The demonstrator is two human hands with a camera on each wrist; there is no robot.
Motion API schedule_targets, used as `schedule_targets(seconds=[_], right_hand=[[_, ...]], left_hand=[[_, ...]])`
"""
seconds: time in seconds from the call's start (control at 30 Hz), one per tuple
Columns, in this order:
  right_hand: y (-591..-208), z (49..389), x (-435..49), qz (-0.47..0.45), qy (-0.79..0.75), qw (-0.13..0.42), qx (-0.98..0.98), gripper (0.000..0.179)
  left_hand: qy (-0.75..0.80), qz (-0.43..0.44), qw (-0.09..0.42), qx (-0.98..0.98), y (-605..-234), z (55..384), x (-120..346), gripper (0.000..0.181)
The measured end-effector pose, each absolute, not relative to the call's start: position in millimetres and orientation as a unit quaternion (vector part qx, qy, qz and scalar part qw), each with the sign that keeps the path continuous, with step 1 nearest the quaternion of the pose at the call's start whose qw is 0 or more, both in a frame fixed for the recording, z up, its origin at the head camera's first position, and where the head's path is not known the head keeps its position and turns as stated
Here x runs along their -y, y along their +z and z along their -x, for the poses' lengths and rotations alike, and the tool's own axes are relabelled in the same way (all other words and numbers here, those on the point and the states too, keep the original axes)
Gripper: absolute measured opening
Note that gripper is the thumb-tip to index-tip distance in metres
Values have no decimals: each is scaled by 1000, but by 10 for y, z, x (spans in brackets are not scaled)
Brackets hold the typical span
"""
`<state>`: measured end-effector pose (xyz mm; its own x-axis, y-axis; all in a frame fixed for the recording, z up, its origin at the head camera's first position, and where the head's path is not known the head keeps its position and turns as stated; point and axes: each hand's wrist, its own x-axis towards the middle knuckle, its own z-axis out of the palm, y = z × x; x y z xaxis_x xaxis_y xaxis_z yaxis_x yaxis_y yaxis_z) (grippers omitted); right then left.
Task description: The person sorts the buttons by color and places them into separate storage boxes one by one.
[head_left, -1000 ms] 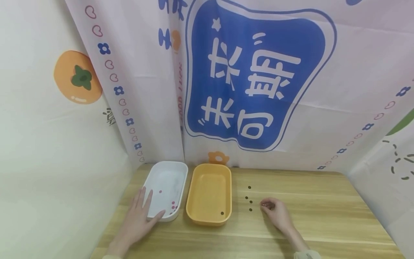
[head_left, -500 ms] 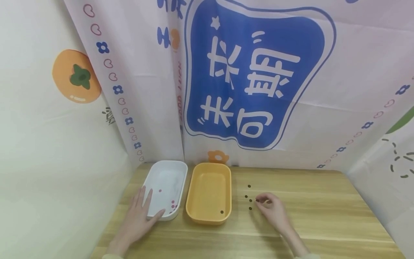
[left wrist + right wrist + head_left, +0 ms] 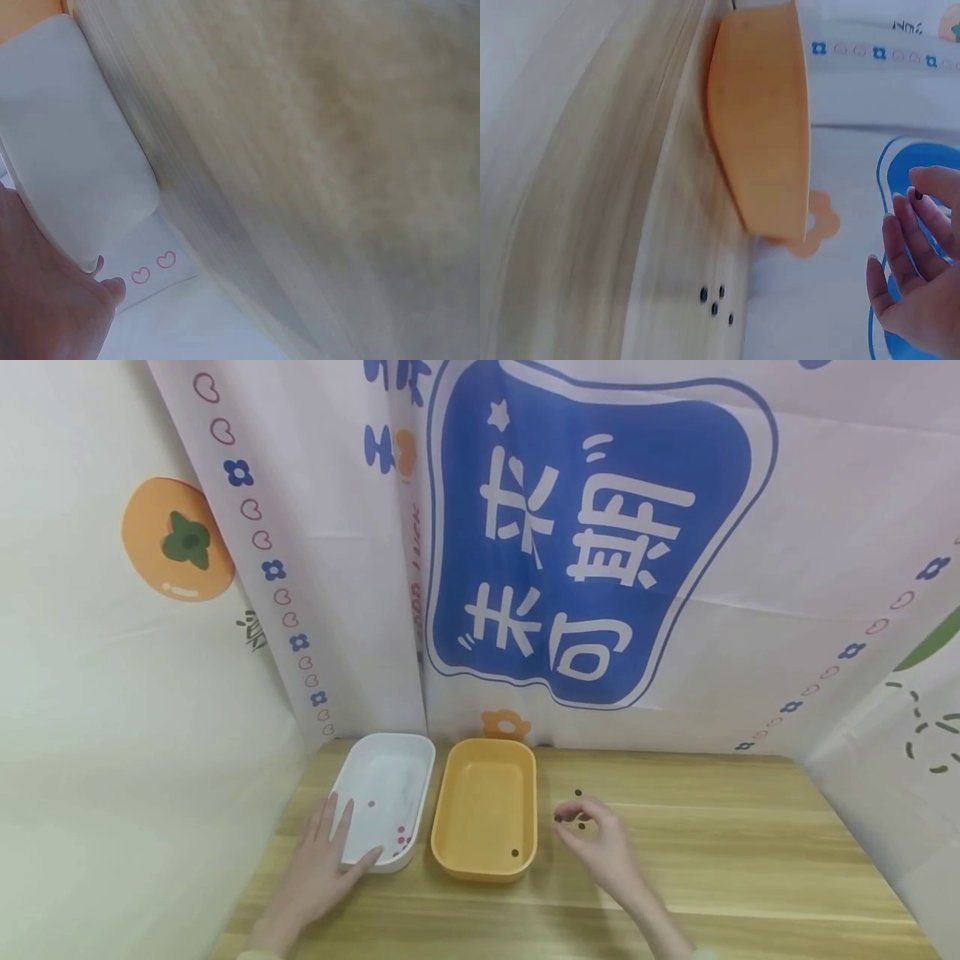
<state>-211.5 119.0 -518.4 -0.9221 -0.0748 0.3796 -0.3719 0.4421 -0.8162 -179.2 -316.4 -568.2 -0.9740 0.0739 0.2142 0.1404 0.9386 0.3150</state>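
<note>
My right hand (image 3: 602, 845) pinches a small black round piece (image 3: 919, 194) between thumb and forefinger, raised above the table just right of the yellow tray (image 3: 486, 797). One similar dark piece (image 3: 515, 852) lies in that tray's front right corner. More dark pieces (image 3: 703, 294) lie on the table below the right hand, partly covered by it in the head view. My left hand (image 3: 324, 858) rests with spread fingers on the near left edge of the white tray (image 3: 386, 764), thumb at its front rim. Several small pink round pieces (image 3: 401, 840) lie inside the white tray.
Both trays stand side by side at the left of the wooden table (image 3: 720, 843). Behind them hangs a white printed cloth (image 3: 750, 685) with a blue panel. Pale cloth walls (image 3: 150, 735) close in the left and right sides.
My right hand has lifted off the table with the dark piece pinched in its fingertips and moved left toward the yellow tray. The left hand stays put.
</note>
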Motion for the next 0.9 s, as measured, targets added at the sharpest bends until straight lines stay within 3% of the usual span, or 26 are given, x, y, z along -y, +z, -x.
schedule_targets(seconds=[0.47,0.67,0.9], right_hand=[[-5202,2159,-757,-145,544,108,819,18],[-5257,2204,-673,-156,538,128,819,19],[-5393,2232,-773,-161,535,167,813,36]], left_hand=[[-171,54,98,979,-5696,1809,3161,98],[-169,51,93,980,-5696,1811,3161,98],[-169,50,91,980,-5684,1805,3158,98]])
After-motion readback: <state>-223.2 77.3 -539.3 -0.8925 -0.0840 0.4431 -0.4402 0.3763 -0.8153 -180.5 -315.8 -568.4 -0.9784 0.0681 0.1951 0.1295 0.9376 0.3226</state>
